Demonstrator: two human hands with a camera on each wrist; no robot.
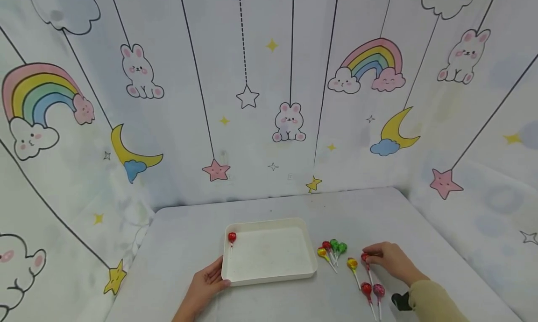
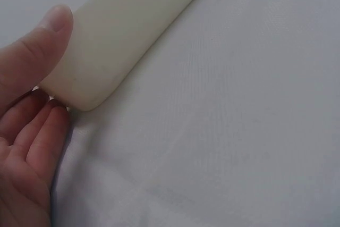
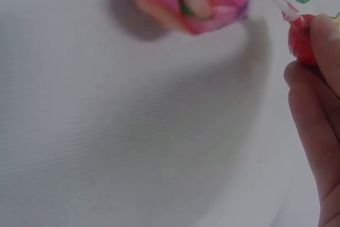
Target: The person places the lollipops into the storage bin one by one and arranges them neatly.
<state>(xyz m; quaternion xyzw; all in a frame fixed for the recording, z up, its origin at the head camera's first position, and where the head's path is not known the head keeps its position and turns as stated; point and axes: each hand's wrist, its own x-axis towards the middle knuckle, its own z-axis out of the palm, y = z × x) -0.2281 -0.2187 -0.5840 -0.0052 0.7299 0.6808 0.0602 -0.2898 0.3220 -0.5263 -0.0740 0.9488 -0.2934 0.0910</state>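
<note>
My left hand (image 1: 203, 284) grips the near left corner of a white rectangular tray (image 1: 269, 254), with the thumb on the rim and the fingers along the side wall. Inside the tray's far left corner lies one red lollipop (image 1: 232, 237). To the right of the tray, my right hand (image 1: 392, 262) pinches another red lollipop (image 3: 301, 43) by its candy head, its stick pointing away from the fingertips. Close by on the table are a yellow lollipop (image 1: 352, 264), a red lollipop (image 1: 366, 289) and a pink-purple lollipop (image 1: 379, 291).
Just right of the tray, a small cluster holds a yellow-red lollipop (image 1: 322, 252), a red one and green lollipops (image 1: 342, 247). A black object (image 1: 400, 301) sits by the right wrist. The white table (image 1: 189, 228) meets a patterned curtain (image 1: 269, 149) at the back.
</note>
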